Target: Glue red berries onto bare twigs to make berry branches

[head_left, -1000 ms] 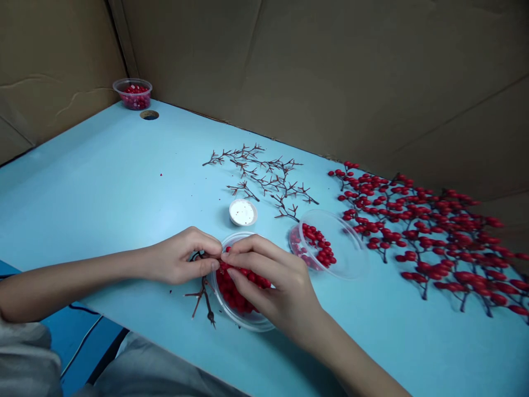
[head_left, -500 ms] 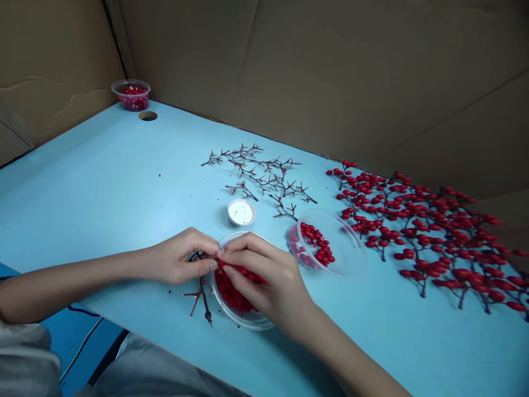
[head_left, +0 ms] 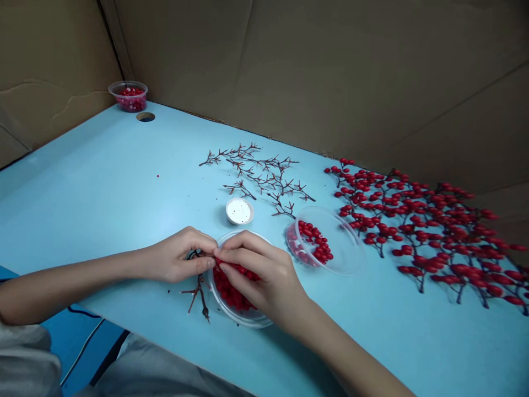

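Note:
My left hand (head_left: 185,256) pinches a bare brown artificial twig (head_left: 201,300), whose forked lower end hangs out below my fingers. My right hand (head_left: 262,270) is closed at the fingertips on a red berry, mostly hidden, right against the left fingertips. Both hands meet over the left rim of a round clear tub (head_left: 243,320) filled with red berries (head_left: 231,289). Just beyond the tub stands a small white cup (head_left: 239,211) with dark specks on its white contents.
Bare twigs (head_left: 264,179) lie behind the cup. A second berry tub (head_left: 301,248) with a clear lid (head_left: 351,253) leaning on it is to the right, near many berry-covered branches (head_left: 425,231). Another tub (head_left: 132,102) sits in the far left corner by a table hole (head_left: 145,117).
The hands stay pressed together over the tub, with the right fingertips slightly shifted against the left. The whole view has moved a little.

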Demonstrator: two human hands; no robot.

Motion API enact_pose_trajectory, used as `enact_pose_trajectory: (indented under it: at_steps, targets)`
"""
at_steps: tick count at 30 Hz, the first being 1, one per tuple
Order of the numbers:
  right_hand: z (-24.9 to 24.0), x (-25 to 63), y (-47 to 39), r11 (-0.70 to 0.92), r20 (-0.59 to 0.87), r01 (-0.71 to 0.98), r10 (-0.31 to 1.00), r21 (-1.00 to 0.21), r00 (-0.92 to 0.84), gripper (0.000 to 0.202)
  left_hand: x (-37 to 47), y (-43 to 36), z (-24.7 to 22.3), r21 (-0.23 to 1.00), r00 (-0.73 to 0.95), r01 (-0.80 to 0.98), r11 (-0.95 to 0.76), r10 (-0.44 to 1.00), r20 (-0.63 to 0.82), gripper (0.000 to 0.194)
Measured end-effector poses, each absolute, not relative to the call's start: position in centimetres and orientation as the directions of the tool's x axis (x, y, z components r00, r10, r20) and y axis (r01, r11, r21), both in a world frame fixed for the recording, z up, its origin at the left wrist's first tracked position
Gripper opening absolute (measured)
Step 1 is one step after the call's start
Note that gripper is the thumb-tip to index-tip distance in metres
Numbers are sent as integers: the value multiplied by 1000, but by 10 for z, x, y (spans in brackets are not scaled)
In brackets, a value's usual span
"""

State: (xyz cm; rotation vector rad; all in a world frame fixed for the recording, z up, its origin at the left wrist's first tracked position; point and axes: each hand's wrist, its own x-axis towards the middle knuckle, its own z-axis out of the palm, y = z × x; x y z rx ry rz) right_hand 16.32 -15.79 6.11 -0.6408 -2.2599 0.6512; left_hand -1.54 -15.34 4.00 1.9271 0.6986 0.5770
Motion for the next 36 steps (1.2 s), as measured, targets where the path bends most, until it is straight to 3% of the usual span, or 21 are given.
enact_pose_trajectory:
  at_steps: [7, 11, 14, 17, 20, 24, 31, 34, 36]
  targets:
    - [68, 168, -154, 729, 452, 277, 629, -626, -632, 18, -18, -153, 47, 927, 697, 200, -317, 711, 92, 28]
    - [83, 182, -148, 727, 403, 378, 651, -573, -643, 19, -18, -151, 53, 947, 638, 211, -241, 768, 53, 28]
    - [83, 184, -148, 723, 131, 535, 640, -437, -758, 16, -16, -150, 52, 962, 634, 206, -178, 773, 7, 25]
    - [70, 175, -150, 727, -131, 661, 648, -186, -750, 15, -15, -150, 49, 967, 629, 205, -148, 777, -14, 25]
    - [57, 165, -152, 726, -196, 687, 670, -28, -716, 15, -15, -150, 47, 970, 632, 206, -125, 774, -35, 23]
    - [50, 160, -152, 694, -225, 718, 709, 55, -669, 17, -15, -150, 45, 972, 613, 215, -97, 788, -57, 24]
    - [56, 166, -149, 685, -164, 727, 713, -45, -682, 13, -13, -152, 42, 963, 519, 232, -135, 854, -5, 25]
    - [68, 172, -148, 654, -50, 720, 731, -234, -680, 9, -14, -153, 42, 959, 490, 238, -156, 871, 20, 26]
    - [76, 176, -149, 649, 102, 646, 733, -402, -672, 6, -14, -154, 42, 956, 484, 238, -173, 874, 38, 26]
